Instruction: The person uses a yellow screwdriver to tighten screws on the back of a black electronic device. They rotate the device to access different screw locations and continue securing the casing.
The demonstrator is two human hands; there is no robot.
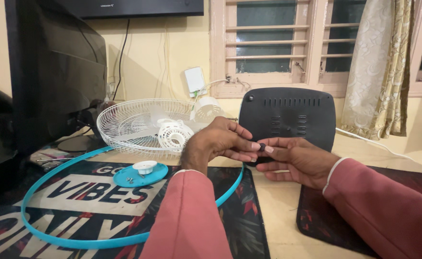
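Fan parts spread over the table: black base housing (288, 117) upright at the back, white wire guard (139, 125) tilted left of it, turquoise ring (76, 230) flat on the printed mat (72, 196), turquoise disc (140, 175) with a white cap (144, 167) inside the ring. Left hand (218, 144) and right hand (300, 160) meet in front of the housing — fingertips closed together on a small black piece (262, 147), held above the table.
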